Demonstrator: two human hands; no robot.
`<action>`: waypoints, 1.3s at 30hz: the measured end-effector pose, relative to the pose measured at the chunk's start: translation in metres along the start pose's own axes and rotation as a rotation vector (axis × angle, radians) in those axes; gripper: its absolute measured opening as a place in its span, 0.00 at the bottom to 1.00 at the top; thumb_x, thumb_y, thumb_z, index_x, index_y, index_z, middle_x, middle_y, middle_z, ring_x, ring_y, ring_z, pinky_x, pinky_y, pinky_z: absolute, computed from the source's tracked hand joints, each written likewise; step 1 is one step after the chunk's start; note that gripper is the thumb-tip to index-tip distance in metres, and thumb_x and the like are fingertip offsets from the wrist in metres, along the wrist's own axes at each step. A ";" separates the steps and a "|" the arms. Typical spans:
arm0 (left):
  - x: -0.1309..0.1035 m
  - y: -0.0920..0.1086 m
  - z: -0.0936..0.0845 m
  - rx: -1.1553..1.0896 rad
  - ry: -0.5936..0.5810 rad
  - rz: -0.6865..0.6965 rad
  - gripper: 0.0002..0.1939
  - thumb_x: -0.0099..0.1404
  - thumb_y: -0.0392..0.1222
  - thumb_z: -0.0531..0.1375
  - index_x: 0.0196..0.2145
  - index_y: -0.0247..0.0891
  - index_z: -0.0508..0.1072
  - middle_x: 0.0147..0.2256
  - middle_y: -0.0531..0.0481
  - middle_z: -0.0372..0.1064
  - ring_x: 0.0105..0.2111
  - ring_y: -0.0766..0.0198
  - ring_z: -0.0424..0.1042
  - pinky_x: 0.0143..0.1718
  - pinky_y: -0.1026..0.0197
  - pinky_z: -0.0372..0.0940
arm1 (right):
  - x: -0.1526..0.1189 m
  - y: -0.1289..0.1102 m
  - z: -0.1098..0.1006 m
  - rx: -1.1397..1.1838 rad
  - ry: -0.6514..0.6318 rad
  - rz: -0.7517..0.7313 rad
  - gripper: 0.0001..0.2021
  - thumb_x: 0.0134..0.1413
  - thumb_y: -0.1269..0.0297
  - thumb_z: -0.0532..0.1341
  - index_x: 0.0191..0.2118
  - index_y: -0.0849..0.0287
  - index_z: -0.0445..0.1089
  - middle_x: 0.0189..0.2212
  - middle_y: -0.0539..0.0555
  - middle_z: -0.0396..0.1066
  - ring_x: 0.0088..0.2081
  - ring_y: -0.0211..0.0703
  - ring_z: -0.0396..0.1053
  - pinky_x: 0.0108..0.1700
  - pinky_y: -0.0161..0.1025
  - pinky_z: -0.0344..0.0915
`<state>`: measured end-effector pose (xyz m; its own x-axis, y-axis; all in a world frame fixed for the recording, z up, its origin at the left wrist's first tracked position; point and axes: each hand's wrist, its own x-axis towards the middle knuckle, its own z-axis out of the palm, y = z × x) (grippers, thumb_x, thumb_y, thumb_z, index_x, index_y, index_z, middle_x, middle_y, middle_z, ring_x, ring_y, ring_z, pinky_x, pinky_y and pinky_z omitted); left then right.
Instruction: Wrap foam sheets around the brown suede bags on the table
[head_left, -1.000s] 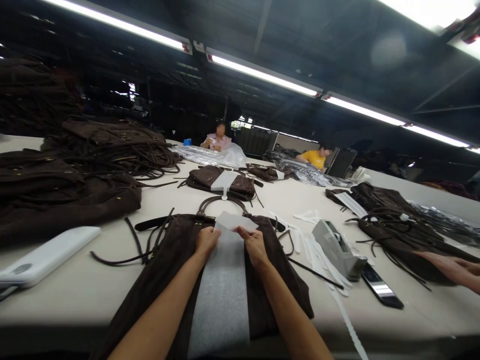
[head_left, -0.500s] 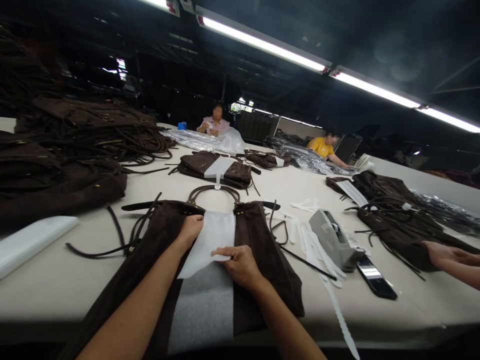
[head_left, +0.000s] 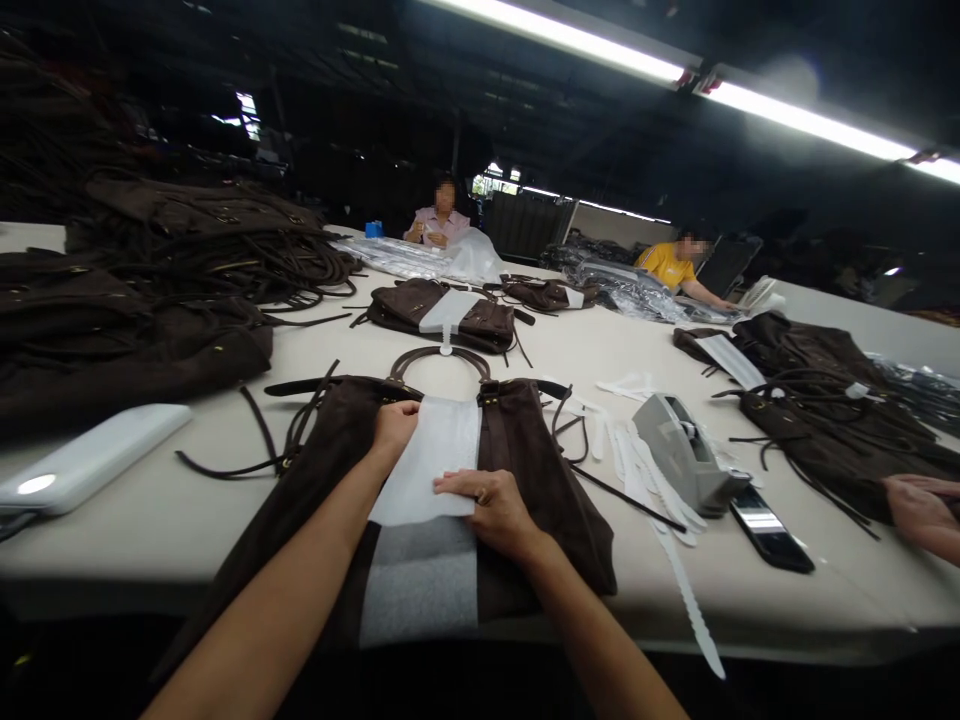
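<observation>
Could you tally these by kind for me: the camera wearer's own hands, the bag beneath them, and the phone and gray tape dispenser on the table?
Hands: 2 (left hand, right hand)
Bag beneath them: 1
Phone: 1
Gray tape dispenser: 1
Total: 5

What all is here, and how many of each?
Front bag: one, dark brown, front centre.
Sheet: layers unclear, white, on front bag.
Other bags: many, dark brown, left, behind, right.
Table: one, off-white, underneath.
Dispenser: one, grey, right.
Phone: one, black, by dispenser.
Strips: several, white, near dispenser.
Device: one, white, left.
Plastic wrapping: several, clear, back.
Box: one, blue, back.
Co-workers: two, pink and yellow tops, back.
Co-worker's hand: one, right edge.
Lights: several, white, overhead.
Left grip: one, sheet's upper left edge.
Right grip: one, sheet's right side.
</observation>
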<state>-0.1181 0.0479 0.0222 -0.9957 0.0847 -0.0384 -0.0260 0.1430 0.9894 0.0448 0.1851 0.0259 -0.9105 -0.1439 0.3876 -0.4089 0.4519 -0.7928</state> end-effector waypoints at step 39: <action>-0.096 -0.027 0.000 1.067 -0.414 0.805 0.30 0.71 0.49 0.39 0.65 0.32 0.55 0.66 0.41 0.49 0.67 0.57 0.48 0.67 0.45 0.46 | -0.038 -0.026 0.001 -0.496 -0.123 -0.020 0.17 0.53 0.75 0.59 0.50 0.60 0.73 0.50 0.57 0.73 0.57 0.45 0.65 0.64 0.40 0.53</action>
<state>-0.0220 0.0355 -0.0012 -0.6014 0.7558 0.2591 0.7989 0.5726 0.1840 0.0902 0.1779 0.0317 -0.9155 -0.2459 0.3185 -0.3753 0.8073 -0.4555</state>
